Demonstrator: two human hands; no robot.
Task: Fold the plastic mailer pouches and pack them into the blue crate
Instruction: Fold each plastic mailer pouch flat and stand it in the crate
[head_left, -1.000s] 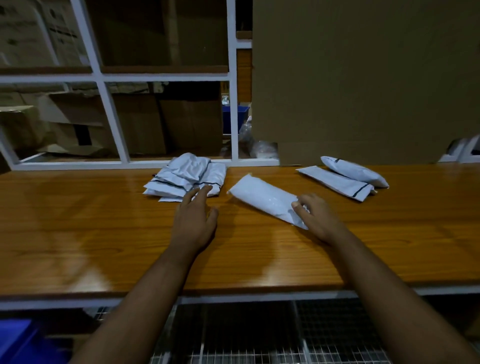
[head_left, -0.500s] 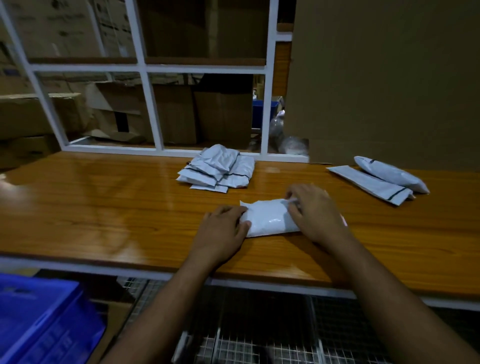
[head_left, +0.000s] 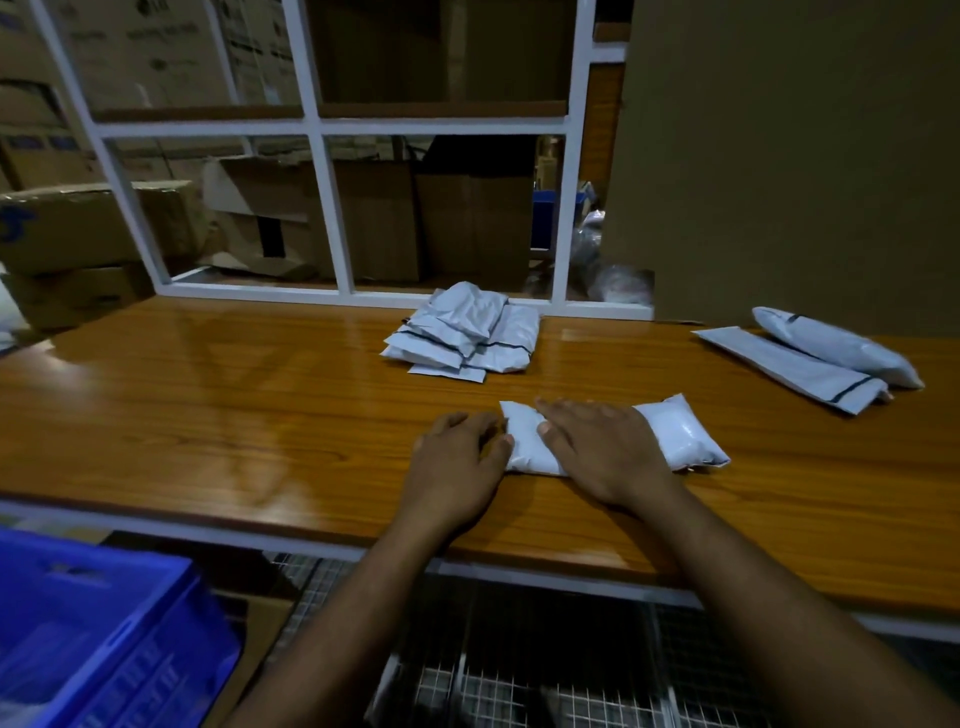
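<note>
A white mailer pouch (head_left: 675, 434) lies on the wooden table (head_left: 234, 415) near its front edge. My right hand (head_left: 597, 449) lies flat across the pouch's middle with fingers straight, pressing it down. My left hand (head_left: 460, 457) rests on the table at the pouch's left end, thumb touching that end. A pile of folded pouches (head_left: 462, 332) sits at the back of the table. Two long unfolded pouches (head_left: 810, 358) lie at the right. The blue crate (head_left: 98, 634) stands below the table at the lower left.
A white window frame (head_left: 322, 208) runs along the table's back edge, with cardboard boxes (head_left: 93, 223) behind it. A tall brown cardboard sheet (head_left: 789, 156) stands at the back right. Wire mesh shelving (head_left: 519, 675) lies under the table.
The pouch was pulled from the table's middle toward the front edge. My right hand has moved from its end to flat across it, and my left hand came to its left end. The view turned left.
</note>
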